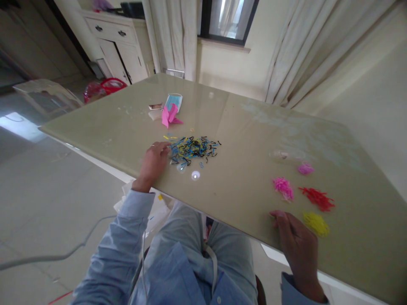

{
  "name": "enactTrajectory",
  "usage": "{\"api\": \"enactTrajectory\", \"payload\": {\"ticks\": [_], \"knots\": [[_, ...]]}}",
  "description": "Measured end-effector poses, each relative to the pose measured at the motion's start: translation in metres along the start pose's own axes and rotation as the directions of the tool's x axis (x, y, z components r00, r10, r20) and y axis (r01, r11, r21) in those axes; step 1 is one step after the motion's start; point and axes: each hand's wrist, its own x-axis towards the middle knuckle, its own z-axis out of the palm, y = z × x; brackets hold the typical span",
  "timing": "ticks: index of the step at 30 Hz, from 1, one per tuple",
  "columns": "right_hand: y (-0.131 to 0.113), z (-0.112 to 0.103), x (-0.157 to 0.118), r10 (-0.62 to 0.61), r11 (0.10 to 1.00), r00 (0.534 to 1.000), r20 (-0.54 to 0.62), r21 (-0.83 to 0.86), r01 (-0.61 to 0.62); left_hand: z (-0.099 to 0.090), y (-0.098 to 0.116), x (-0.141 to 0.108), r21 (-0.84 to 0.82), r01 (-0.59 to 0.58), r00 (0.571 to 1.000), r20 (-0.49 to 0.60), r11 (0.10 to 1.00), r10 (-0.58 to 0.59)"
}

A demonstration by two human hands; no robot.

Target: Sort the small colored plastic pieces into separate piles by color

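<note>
A loose pile of small thin bands (193,148), mixed black, blue and yellow, lies in the middle of the table. At its left edge rests my left hand (153,163), fingers stretched out and fingertips touching the nearest pieces. My right hand (295,241) is near the front edge at the right, thumb and fingers pinched together; whatever is between them is too small to make out. Just beyond it sits a yellow pile (316,224). Farther back are a red pile (317,198), a bright pink pile (282,188) and a small purple-pink pile (305,168).
Behind the mixed pile lie a pink folded paper piece (170,115) and a blue face mask (174,101). A clear plastic item (282,155) lies right of centre. The glossy table (222,199) reflects light. A red basket (112,85) stands on the floor beyond.
</note>
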Motion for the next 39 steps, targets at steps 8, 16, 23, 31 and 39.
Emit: {"api": "enactTrajectory", "payload": {"ticks": [8, 16, 23, 31, 39], "knots": [[0.0, -0.001, 0.0, -0.004, 1.0, 1.0, 0.0, -0.015, 0.004, 0.005, -0.002, -0.003, -0.052, -0.048, 0.998, -0.032, 0.997, 0.046], [0.0, 0.001, 0.0, 0.002, 1.0, 1.0, -0.013, -0.02, -0.002, -0.003, 0.007, -0.005, 0.133, -0.102, 0.994, 0.045, 0.986, 0.097], [-0.002, 0.0, 0.0, -0.01, 1.0, 1.0, -0.016, -0.018, 0.009, -0.009, 0.011, 0.0, 0.066, -0.182, 0.982, 0.071, 0.981, 0.178], [-0.001, 0.0, -0.001, -0.01, 1.0, 1.0, -0.012, -0.018, 0.01, -0.014, 0.016, -0.003, 0.103, -0.185, 0.979, 0.102, 0.977, 0.175], [0.001, 0.002, -0.001, -0.013, 1.0, 1.0, -0.016, -0.008, 0.012, -0.029, 0.017, 0.003, 0.195, -0.248, 0.96, 0.181, 0.949, 0.214]]}}
